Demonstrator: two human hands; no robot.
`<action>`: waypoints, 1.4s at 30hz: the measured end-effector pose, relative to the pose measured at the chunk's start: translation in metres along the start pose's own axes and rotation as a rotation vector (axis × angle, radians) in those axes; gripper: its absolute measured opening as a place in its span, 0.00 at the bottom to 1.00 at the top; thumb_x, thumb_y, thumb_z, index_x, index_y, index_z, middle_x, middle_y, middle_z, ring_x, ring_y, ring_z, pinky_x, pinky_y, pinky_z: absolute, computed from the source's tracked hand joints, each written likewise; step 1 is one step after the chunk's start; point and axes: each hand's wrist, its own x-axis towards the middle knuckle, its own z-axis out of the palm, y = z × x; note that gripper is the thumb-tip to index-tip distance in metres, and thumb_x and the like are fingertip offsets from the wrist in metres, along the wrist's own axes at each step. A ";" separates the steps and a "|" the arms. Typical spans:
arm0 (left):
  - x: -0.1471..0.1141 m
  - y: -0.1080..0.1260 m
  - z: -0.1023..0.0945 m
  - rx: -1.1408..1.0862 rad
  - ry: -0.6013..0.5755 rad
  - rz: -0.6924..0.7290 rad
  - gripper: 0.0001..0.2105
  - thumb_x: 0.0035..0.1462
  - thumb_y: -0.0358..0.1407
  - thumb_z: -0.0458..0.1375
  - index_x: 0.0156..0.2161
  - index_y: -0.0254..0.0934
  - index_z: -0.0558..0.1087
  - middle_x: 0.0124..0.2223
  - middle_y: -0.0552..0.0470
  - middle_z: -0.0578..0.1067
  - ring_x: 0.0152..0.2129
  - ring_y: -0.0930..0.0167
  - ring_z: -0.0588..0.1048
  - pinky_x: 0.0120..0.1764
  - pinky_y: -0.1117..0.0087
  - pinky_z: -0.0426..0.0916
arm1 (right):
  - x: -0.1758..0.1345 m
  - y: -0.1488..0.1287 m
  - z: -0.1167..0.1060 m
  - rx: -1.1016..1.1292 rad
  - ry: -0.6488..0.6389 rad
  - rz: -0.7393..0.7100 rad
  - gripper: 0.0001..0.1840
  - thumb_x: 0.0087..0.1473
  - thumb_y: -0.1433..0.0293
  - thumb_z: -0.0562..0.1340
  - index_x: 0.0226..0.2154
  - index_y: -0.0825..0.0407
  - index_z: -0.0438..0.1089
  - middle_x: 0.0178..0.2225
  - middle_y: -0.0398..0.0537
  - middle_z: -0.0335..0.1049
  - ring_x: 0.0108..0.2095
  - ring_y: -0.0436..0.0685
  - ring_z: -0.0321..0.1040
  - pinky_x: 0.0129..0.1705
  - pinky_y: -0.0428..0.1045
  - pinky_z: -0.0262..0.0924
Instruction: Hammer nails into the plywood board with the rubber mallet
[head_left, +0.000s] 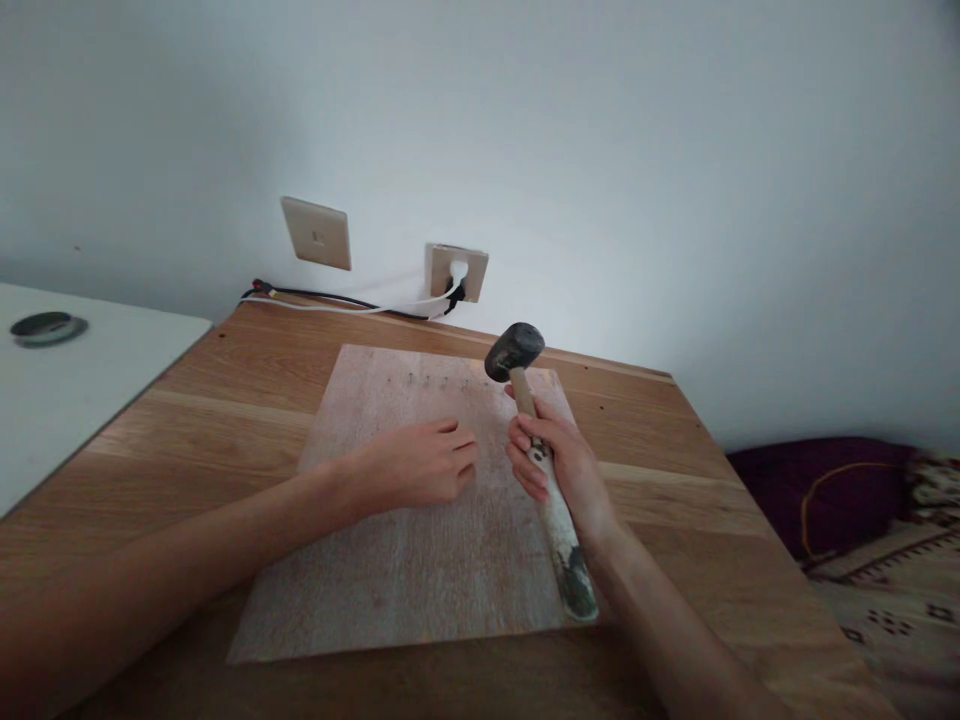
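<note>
My right hand is wrapped round the handle of a hammer. Its black, barrel-shaped head points up and away from me, and its worn handle slants back towards me. My left hand lies low over the middle of a pale wooden board, fingers curled in. Whatever it may hold is hidden. Beyond that hand, several small nails stand in a row near the board's far edge. The right end of the row lies close to the hammer head.
Under the board is a brown wooden table against the wall. Cables run along its back edge to a wall socket. A white surface with a round dark object is at left. Purple fabric lies at right.
</note>
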 end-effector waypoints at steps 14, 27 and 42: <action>-0.083 -0.094 0.023 -0.756 0.266 -0.869 0.04 0.56 0.36 0.60 0.33 0.38 0.71 0.36 0.52 0.79 0.29 0.72 0.74 0.35 0.71 0.69 | 0.009 0.002 0.014 -0.005 -0.014 0.044 0.17 0.54 0.67 0.65 0.47 0.48 0.65 0.23 0.32 0.62 0.11 0.43 0.48 0.08 0.40 0.42; -0.089 -0.088 0.036 -0.655 0.250 -0.932 0.09 0.59 0.41 0.58 0.37 0.39 0.77 0.33 0.53 0.79 0.28 0.70 0.74 0.37 0.69 0.69 | 0.018 0.020 0.038 -0.027 -0.070 0.102 0.18 0.51 0.64 0.65 0.44 0.47 0.63 0.22 0.30 0.62 0.11 0.44 0.49 0.08 0.42 0.43; -0.089 -0.087 0.043 -0.728 0.289 -0.964 0.16 0.56 0.42 0.60 0.48 0.39 0.75 0.39 0.50 0.82 0.34 0.65 0.79 0.39 0.66 0.71 | 0.034 0.054 0.081 -0.005 -0.176 0.139 0.15 0.50 0.64 0.65 0.40 0.46 0.62 0.22 0.29 0.62 0.11 0.44 0.51 0.08 0.41 0.48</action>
